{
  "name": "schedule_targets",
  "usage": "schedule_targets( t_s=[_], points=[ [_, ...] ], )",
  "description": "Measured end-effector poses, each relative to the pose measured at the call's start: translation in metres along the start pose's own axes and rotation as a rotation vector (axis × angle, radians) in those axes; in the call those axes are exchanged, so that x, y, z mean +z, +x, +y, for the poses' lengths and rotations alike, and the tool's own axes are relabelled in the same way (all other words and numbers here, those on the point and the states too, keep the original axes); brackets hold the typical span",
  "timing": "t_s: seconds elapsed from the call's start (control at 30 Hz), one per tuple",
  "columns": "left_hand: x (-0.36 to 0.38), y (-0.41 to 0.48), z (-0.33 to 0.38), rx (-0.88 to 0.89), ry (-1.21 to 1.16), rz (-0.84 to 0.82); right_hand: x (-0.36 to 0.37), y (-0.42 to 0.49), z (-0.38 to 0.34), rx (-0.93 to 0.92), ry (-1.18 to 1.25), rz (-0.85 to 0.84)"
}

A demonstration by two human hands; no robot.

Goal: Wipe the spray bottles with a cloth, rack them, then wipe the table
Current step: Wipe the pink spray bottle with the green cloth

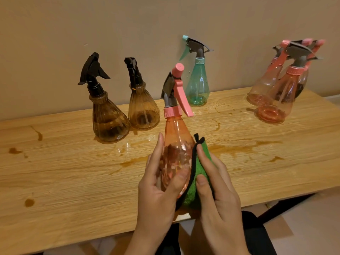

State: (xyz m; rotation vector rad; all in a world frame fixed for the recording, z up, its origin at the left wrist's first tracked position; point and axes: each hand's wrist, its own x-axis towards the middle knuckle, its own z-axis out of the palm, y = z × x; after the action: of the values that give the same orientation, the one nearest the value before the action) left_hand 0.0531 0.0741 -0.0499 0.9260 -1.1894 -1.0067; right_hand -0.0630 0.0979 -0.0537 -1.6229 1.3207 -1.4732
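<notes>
While my left hand [158, 190] wraps the belly of the pink spray bottle [176, 153], thumb in front and fingers curled behind, the bottle hangs just above the near edge of the table [73, 181]. I hold it low so the sides stay free for wiping. My right hand [217, 196] pinches the green cloth [200, 173] and presses it to the bottle's right flank. Its long axis runs nearly upright, base toward me, with the nozzle up and away and the trigger facing right. Behind it stand two brown bottles [108, 118], a teal bottle [197, 89] and a cluster of pink bottles [276, 96], among brown spills [239, 148].
</notes>
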Motion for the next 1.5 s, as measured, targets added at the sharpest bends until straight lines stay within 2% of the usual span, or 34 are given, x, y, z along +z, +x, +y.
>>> schedule_targets(
  t_s=[0.17, 0.3, 0.5, 0.63, 0.8, 1.0, 1.1, 1.23, 1.33, 1.5],
  points=[
    [0.004, 0.001, 0.005, -0.023, -0.019, -0.072, -0.004, 0.001, 0.000, -0.027, -0.017, -0.004],
    [0.000, 0.001, 0.005, -0.032, -0.076, -0.026, 0.000, 0.000, -0.002, -0.068, -0.103, -0.067],
    [0.000, 0.002, 0.005, -0.072, -0.108, -0.102, -0.005, 0.033, -0.010, 0.028, 0.080, -0.170],
    [-0.001, 0.003, 0.005, -0.062, -0.086, -0.166, -0.005, 0.029, -0.012, -0.147, -0.158, -0.126],
    [-0.003, 0.002, 0.002, -0.110, -0.187, -0.113, 0.001, -0.012, -0.001, -0.247, -0.317, -0.037],
    [-0.001, 0.000, 0.002, -0.027, 0.003, -0.166, -0.004, 0.019, -0.006, -0.096, -0.127, -0.029],
    [0.000, 0.000, 0.002, -0.021, -0.029, -0.129, -0.008, 0.037, -0.010, -0.099, -0.094, -0.140],
    [0.001, 0.000, 0.006, -0.054, -0.145, -0.068, -0.002, 0.018, -0.009, -0.152, -0.163, -0.212],
    [-0.001, 0.002, 0.008, -0.104, -0.224, -0.023, 0.006, 0.001, -0.008, -0.123, -0.193, -0.184],
    [-0.001, 0.000, 0.008, -0.084, -0.124, -0.084, 0.001, 0.028, -0.010, -0.020, -0.025, -0.147]
  ],
)
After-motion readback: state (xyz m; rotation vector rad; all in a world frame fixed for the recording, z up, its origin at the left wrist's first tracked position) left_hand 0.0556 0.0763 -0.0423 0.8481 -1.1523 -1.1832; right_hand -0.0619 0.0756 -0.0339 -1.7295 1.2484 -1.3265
